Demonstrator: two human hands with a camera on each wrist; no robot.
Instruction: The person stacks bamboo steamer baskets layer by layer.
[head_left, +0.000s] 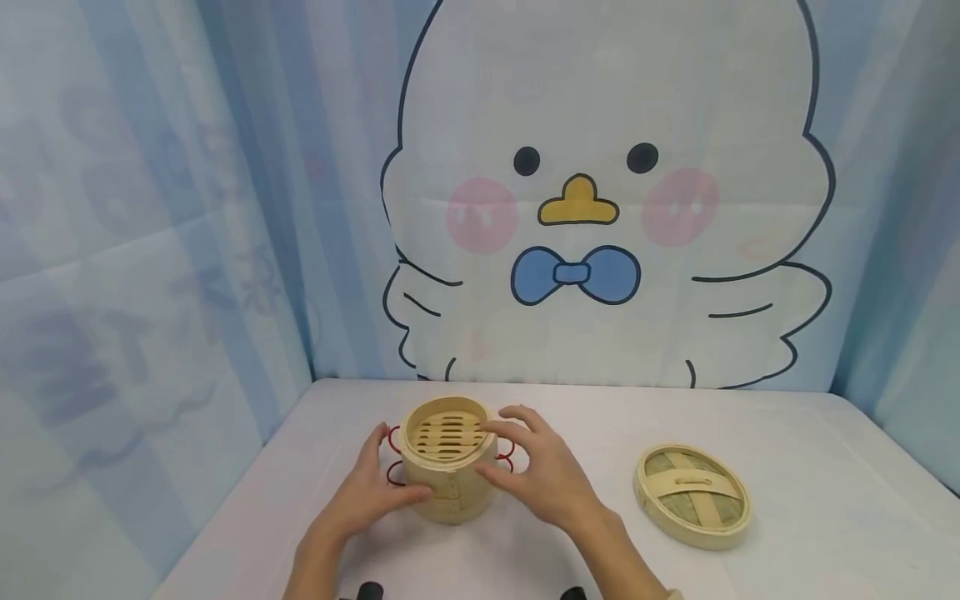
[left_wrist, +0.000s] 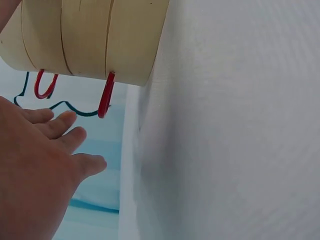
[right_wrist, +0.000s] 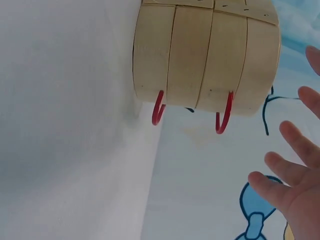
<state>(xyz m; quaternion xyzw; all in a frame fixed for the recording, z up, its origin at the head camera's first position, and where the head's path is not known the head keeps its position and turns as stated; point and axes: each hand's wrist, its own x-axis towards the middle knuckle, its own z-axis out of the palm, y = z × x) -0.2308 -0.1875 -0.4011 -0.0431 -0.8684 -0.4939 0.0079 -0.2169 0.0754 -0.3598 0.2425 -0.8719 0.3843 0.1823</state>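
A stack of bamboo steamer baskets [head_left: 447, 482] stands on the white table, its slatted top tier uncovered. Red loop handles [right_wrist: 225, 115] stick out from its sides. Left of the stack is my left hand [head_left: 372, 490], thumb stretched toward the front wall and fingers spread near the red loops. On the other side my right hand [head_left: 546, 472] has its fingers extended, the index finger overlapping the top rim in the head view. Both wrist views show spread fingers, the left hand's [left_wrist: 65, 130] beside the loops and the right hand's [right_wrist: 295, 165] apart from the wall.
A round bamboo steamer lid [head_left: 693, 497] with crossed strips and a small handle lies on the table [head_left: 817, 467] to the right. Behind the table hangs a blue and white curtain [head_left: 352, 208] with a cartoon bird. Two dark objects [head_left: 370, 591] show at the near edge.
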